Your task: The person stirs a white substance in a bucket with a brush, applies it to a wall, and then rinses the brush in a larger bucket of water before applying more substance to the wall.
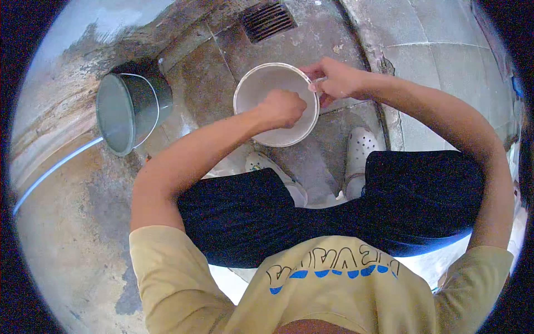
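A round white bucket [267,80] stands on the floor in front of my feet, and I look down into its mouth. My left hand [283,108] reaches over the near left rim and is closed like a fist inside the opening. Whatever its fingers hold, if anything, is hidden. At the upper right of the bucket, my right hand [332,80] grips the rim, fingers on the outside and thumb near the edge. The bottom of the bucket is partly covered by my left hand and forearm.
A dark green bucket [115,114] with a thin white handle stands to the left by the wall. A light blue hose [58,167] runs toward it. Beyond the white bucket is a floor drain grate [269,22]. A raised ledge [439,61] lies right. My white clogs [359,153] flank the near floor.
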`<action>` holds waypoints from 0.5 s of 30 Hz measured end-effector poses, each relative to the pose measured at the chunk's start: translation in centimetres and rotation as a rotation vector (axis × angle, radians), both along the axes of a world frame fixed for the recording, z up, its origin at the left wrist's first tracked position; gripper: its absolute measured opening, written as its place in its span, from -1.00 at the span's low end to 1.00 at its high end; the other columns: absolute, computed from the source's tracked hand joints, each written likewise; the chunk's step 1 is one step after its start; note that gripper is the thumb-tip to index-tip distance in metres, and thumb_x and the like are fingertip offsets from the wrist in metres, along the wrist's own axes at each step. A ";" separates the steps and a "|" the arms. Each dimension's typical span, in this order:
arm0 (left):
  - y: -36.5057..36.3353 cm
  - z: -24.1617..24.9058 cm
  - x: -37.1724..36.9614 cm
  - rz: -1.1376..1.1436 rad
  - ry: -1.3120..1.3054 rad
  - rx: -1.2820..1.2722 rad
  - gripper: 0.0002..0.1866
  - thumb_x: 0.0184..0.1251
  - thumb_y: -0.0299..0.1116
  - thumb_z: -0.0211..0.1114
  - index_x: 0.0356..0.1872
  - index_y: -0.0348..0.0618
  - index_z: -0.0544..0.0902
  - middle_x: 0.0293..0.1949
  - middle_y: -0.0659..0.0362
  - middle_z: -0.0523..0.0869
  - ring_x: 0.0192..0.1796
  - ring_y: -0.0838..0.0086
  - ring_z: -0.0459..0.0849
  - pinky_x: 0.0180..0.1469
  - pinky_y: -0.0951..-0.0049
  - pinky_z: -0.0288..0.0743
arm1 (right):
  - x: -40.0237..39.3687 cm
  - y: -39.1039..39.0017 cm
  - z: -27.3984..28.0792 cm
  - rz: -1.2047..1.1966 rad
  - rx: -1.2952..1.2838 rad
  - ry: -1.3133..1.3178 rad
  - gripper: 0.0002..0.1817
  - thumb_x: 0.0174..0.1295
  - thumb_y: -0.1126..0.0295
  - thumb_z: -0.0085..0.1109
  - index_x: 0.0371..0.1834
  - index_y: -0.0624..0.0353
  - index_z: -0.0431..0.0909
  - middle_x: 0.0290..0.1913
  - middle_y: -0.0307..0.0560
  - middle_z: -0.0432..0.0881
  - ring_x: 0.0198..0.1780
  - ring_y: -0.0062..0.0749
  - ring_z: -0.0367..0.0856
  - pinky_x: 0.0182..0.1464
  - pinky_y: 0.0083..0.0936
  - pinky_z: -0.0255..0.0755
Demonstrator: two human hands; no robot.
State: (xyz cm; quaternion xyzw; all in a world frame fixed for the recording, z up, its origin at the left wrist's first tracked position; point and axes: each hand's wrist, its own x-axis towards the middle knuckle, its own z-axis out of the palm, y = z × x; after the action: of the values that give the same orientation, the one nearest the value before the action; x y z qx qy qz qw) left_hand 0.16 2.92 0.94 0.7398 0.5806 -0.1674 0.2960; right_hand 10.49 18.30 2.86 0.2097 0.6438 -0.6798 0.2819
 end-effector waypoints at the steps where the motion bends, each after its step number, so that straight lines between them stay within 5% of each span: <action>1: 0.2 0.0 0.0 0.066 -0.030 -0.041 -0.82 -0.02 -0.35 0.27 -0.37 -0.18 0.67 -0.36 -0.04 0.72 -0.27 0.10 0.72 -0.27 0.10 0.59 | 0.0 0.0 0.0 -0.006 -0.018 0.008 -0.49 0.27 0.58 -0.06 0.33 0.15 0.32 0.14 0.04 0.54 -0.21 -0.30 0.67 -0.19 -0.38 0.65; 6: 0.2 -3.4 -1.6 0.099 -0.215 0.018 -0.79 -0.04 -0.35 0.25 -0.39 -0.27 0.66 -0.40 -0.12 0.69 -0.28 0.04 0.71 -0.22 0.10 0.57 | 0.2 0.2 -0.5 0.006 -0.055 0.034 -0.48 0.25 0.58 -0.05 0.33 0.20 0.31 0.14 0.06 0.53 -0.21 -0.28 0.67 -0.19 -0.38 0.65; 8: 0.5 -1.9 -1.3 0.467 -0.084 -0.051 -0.77 -0.01 -0.36 0.27 -0.34 -0.30 0.63 -0.33 -0.17 0.69 -0.26 -0.05 0.69 -0.21 0.05 0.59 | 0.1 0.1 -0.5 -0.002 0.000 0.009 -0.47 0.25 0.58 -0.04 0.34 0.22 0.29 0.14 0.05 0.53 -0.22 -0.27 0.67 -0.20 -0.38 0.65; 15: -0.9 -3.2 -1.0 0.885 -0.082 0.017 -0.77 0.01 -0.39 0.25 -0.38 -0.38 0.65 -0.37 -0.19 0.69 -0.28 -0.01 0.70 -0.19 0.06 0.56 | 0.1 0.3 -0.3 0.008 0.022 0.033 -0.48 0.25 0.55 -0.04 0.34 0.19 0.31 0.12 0.00 0.55 -0.28 -0.34 0.67 -0.25 -0.42 0.65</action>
State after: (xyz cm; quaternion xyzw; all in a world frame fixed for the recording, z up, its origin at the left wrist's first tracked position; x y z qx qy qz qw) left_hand -0.85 2.04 -2.24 0.4283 0.8306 0.0097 0.3557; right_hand 10.60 18.57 2.61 0.1988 0.6567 -0.6748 0.2718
